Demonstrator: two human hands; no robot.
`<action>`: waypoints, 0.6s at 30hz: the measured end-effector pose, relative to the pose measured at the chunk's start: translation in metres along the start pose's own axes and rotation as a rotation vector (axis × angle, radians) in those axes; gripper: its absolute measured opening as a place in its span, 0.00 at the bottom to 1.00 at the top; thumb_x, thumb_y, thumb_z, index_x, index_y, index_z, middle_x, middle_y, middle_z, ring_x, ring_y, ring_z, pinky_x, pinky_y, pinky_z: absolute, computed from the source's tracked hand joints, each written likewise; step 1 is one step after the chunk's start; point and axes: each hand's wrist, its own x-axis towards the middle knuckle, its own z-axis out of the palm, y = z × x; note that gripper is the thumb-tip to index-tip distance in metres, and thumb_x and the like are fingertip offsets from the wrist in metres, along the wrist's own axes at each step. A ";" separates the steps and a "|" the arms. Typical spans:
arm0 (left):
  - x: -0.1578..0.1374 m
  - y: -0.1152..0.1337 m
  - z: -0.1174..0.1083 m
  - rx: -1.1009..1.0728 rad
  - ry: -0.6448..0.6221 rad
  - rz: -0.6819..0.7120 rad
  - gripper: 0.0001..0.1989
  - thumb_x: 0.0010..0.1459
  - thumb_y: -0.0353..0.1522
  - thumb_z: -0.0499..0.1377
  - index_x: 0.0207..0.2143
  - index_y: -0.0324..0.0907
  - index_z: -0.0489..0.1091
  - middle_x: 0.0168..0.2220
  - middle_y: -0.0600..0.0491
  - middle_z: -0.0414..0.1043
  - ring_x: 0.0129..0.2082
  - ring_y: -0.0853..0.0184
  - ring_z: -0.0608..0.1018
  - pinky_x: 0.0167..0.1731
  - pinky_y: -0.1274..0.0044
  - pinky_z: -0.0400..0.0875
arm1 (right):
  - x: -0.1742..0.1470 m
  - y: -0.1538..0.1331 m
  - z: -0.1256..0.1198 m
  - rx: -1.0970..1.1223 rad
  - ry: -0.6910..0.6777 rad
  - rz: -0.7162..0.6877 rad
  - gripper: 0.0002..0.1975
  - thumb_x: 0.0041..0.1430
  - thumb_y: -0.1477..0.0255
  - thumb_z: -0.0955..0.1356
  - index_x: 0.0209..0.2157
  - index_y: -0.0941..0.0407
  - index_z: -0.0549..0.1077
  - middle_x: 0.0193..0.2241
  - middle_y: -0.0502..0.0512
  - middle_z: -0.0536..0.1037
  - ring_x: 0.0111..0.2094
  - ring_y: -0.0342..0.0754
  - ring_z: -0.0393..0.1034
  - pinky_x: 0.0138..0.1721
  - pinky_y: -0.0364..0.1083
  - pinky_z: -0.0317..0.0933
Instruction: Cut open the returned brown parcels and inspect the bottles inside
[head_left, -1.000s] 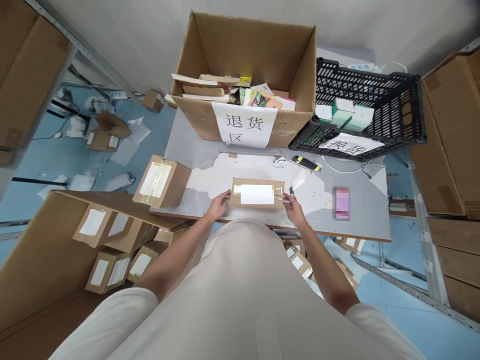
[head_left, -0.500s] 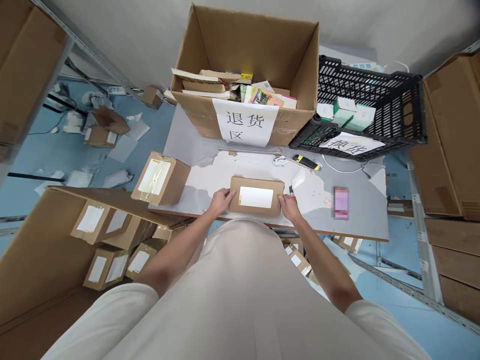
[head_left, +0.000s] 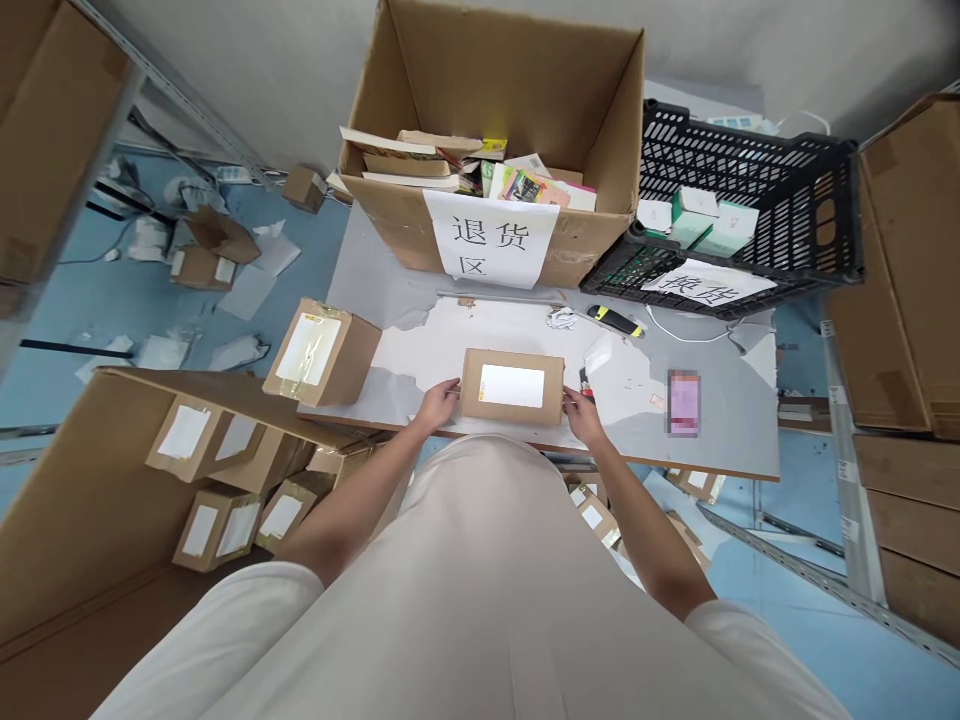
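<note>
A small closed cardboard box (head_left: 512,387) with a white label on its top lies before me at the table's front edge. My left hand (head_left: 439,405) grips its left end, fingers against the side and partly hidden. At the opposite end my right hand (head_left: 582,415) holds the box the same way. Just beyond the right fingers lies a small red-and-black tool (head_left: 587,386). Farther to the left on the table stands a taped, labelled carton (head_left: 322,352).
A large open carton (head_left: 491,240) of books stands at the back, beside a black plastic crate (head_left: 810,270) with green-and-white boxes. A yellow-and-black cutter (head_left: 615,321) and a pink, pixelated item (head_left: 684,404) lie on the table (head_left: 735,440). A big bin (head_left: 67,500) of labelled parcels is lower left.
The box's top now looks more level, and its near side has shifted slightly. My fingers have moved from its upper edges down to its sides. The camera view has shifted a little.
</note>
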 end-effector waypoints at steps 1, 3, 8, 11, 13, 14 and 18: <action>-0.004 -0.005 0.000 -0.016 -0.023 0.012 0.26 0.53 0.34 0.52 0.54 0.37 0.69 0.48 0.46 0.76 0.44 0.62 0.78 0.47 0.70 0.71 | -0.005 0.004 0.002 0.014 -0.014 -0.010 0.27 0.60 0.75 0.59 0.61 0.57 0.61 0.51 0.61 0.74 0.46 0.49 0.73 0.50 0.52 0.65; -0.011 -0.014 0.003 -0.059 -0.093 0.056 0.32 0.47 0.32 0.58 0.58 0.37 0.65 0.51 0.45 0.74 0.48 0.60 0.77 0.50 0.69 0.70 | -0.013 0.010 0.007 0.031 -0.051 -0.029 0.35 0.53 0.78 0.64 0.64 0.55 0.57 0.55 0.61 0.71 0.50 0.50 0.71 0.52 0.52 0.65; -0.018 -0.025 0.016 -0.245 -0.200 0.120 0.40 0.43 0.41 0.65 0.59 0.38 0.64 0.55 0.44 0.71 0.55 0.54 0.73 0.58 0.63 0.63 | -0.022 0.010 0.023 0.169 -0.105 -0.040 0.40 0.49 0.77 0.68 0.64 0.53 0.55 0.53 0.58 0.73 0.50 0.51 0.70 0.53 0.54 0.64; -0.016 -0.022 0.016 -0.281 -0.192 0.124 0.40 0.41 0.49 0.66 0.55 0.38 0.67 0.53 0.44 0.73 0.54 0.53 0.73 0.57 0.62 0.64 | -0.022 0.007 0.025 0.240 -0.078 -0.048 0.32 0.52 0.74 0.67 0.60 0.55 0.61 0.51 0.58 0.74 0.48 0.50 0.71 0.52 0.52 0.65; -0.016 -0.016 0.010 -0.226 -0.190 0.141 0.37 0.42 0.51 0.64 0.51 0.39 0.71 0.49 0.45 0.75 0.51 0.54 0.75 0.55 0.63 0.67 | -0.021 0.004 0.019 0.219 -0.081 -0.060 0.27 0.53 0.72 0.67 0.56 0.56 0.66 0.49 0.58 0.75 0.47 0.50 0.71 0.50 0.52 0.65; -0.017 -0.012 0.006 -0.180 -0.182 0.151 0.34 0.44 0.51 0.63 0.49 0.40 0.72 0.47 0.46 0.75 0.49 0.54 0.76 0.53 0.64 0.68 | -0.021 0.002 0.014 0.202 -0.092 -0.067 0.25 0.53 0.71 0.67 0.54 0.56 0.67 0.48 0.58 0.76 0.45 0.50 0.72 0.49 0.51 0.66; -0.018 0.014 -0.014 -0.032 -0.130 0.185 0.25 0.51 0.50 0.58 0.42 0.40 0.74 0.41 0.47 0.76 0.42 0.60 0.77 0.43 0.70 0.72 | -0.018 -0.020 -0.015 0.062 -0.123 -0.106 0.18 0.60 0.66 0.63 0.49 0.57 0.69 0.42 0.59 0.77 0.40 0.50 0.73 0.44 0.49 0.67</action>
